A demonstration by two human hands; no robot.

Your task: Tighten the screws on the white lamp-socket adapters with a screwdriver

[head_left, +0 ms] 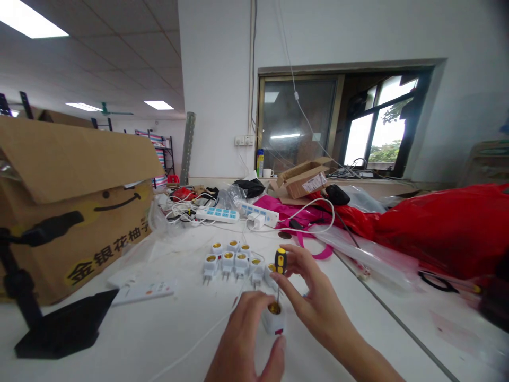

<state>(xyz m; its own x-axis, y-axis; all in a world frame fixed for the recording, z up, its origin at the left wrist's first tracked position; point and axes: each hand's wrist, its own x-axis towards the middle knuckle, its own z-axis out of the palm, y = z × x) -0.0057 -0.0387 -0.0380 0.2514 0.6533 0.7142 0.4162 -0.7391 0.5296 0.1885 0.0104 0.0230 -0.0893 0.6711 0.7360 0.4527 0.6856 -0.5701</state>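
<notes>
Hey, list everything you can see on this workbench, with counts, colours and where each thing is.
held socket: one, white, front of table
screwdriver: one, yellow-and-black handle, upright, tip in held socket
loose sockets: about eight, white, clustered behind held socket
power strips: two, white, far middle
big carton: one, brown, left
small carton: one, brown, open, back
plastic bag: one, red, right
stand: one, black, near left
table: one, white
left hand: grips held socket
right hand: grips screwdriver
</notes>
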